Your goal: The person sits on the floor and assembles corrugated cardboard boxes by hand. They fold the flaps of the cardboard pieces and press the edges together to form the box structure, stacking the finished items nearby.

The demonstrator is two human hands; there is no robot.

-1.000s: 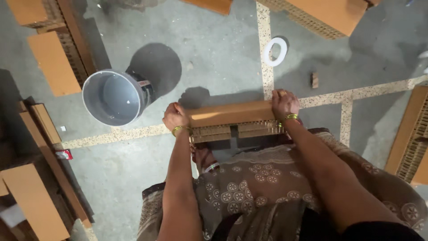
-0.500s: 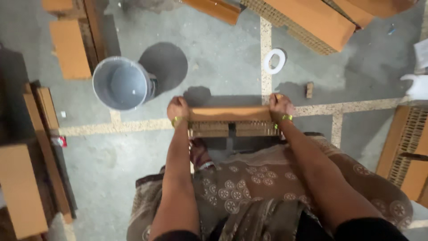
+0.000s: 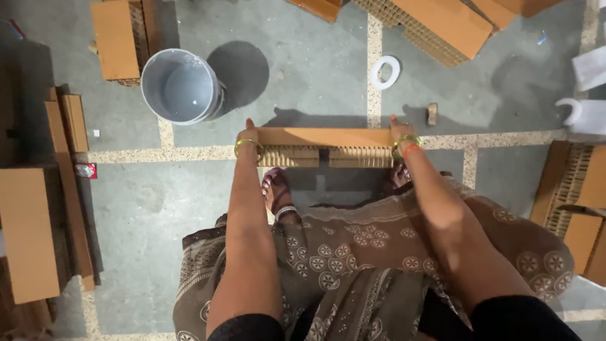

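Note:
I hold a long brown honeycomb cardboard block (image 3: 325,144) level in front of me, above the floor. My left hand (image 3: 248,134) grips its left end and my right hand (image 3: 399,129) grips its right end; each wrist wears a gold bangle. The block's ribbed honeycomb edge faces me. My feet in sandals (image 3: 276,189) show below the block, over my patterned brown garment.
A grey plastic bucket (image 3: 180,85) stands on the concrete floor at upper left. Stacks of brown cardboard blocks lie at left (image 3: 28,233), top (image 3: 435,22) and right (image 3: 577,189). A white ring (image 3: 385,71) and a small wood piece (image 3: 432,113) lie beyond the block.
The view has shifted, so the bucket and floor lines sit higher and more to the right in frame. Both hands keep their grip on the block, which now lies level.

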